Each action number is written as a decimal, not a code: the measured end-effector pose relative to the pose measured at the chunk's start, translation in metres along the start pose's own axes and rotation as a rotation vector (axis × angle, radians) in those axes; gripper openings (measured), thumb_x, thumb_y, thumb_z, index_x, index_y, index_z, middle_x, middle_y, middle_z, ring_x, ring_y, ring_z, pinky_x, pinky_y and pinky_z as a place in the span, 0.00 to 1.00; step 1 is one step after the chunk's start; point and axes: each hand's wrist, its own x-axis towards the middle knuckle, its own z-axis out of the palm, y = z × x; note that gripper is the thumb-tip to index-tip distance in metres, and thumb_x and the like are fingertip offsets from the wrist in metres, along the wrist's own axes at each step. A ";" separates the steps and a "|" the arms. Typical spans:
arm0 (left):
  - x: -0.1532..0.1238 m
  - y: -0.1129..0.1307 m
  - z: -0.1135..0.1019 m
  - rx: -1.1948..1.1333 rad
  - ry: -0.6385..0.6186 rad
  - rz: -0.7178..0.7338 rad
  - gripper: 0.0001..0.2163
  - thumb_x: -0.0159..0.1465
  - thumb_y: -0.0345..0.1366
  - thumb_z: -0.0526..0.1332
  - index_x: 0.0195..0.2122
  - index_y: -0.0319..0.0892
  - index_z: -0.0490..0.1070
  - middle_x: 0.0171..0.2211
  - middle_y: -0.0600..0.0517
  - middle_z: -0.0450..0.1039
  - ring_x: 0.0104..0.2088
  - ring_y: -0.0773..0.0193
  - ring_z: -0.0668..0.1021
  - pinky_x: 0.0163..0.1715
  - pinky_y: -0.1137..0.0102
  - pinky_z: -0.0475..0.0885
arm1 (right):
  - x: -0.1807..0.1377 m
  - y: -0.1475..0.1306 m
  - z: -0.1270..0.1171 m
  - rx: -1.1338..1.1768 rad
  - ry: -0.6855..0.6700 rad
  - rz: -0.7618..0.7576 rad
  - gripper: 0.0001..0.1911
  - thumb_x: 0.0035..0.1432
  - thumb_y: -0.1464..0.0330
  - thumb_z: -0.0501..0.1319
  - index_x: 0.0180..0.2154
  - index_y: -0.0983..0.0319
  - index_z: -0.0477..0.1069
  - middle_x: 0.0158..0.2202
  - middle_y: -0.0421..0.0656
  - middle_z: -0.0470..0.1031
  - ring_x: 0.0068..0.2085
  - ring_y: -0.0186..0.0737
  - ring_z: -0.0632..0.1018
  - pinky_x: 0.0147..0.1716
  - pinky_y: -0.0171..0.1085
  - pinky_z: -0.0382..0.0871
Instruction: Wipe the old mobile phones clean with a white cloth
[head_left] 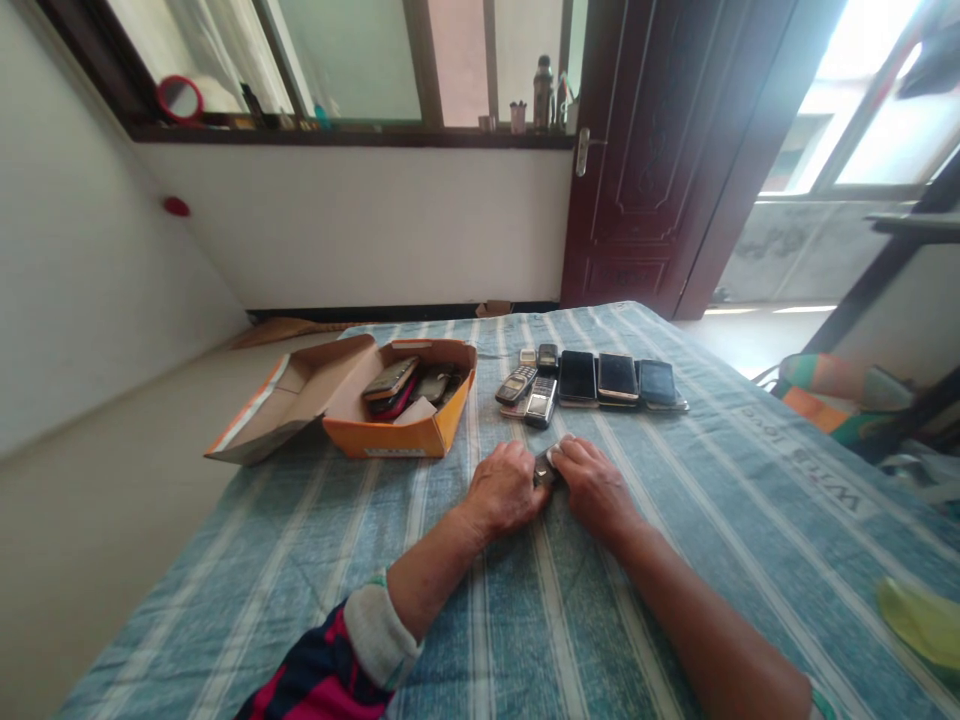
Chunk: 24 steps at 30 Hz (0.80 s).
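Note:
Over the bed, my left hand (506,492) is closed around a small grey mobile phone (545,470), mostly hidden by the fingers. My right hand (598,492) presses a small white piece, like a tissue (553,453), against the phone's upper right end. Just beyond the hands lie a silver keypad phone (541,402), a dark keypad phone (516,384) and two smaller phones behind them. To their right are touchscreen phones in a row: a black one (578,377), a white-edged one (618,377) and a grey one (658,383), which rests on something flat.
An orange cardboard box (390,440) with its lid (289,400) folded open to the left holds several phones. The blue striped bedsheet (420,620) lies under everything. A yellow-green cloth (922,620) is at the right edge. A dark red door (660,150) stands behind.

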 end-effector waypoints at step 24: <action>0.002 -0.003 0.000 -0.036 0.011 0.003 0.12 0.61 0.43 0.57 0.36 0.39 0.72 0.39 0.44 0.72 0.44 0.52 0.74 0.41 0.63 0.70 | -0.002 0.007 -0.009 -0.061 -0.014 0.178 0.17 0.59 0.81 0.51 0.44 0.62 0.73 0.41 0.47 0.74 0.44 0.43 0.72 0.44 0.37 0.65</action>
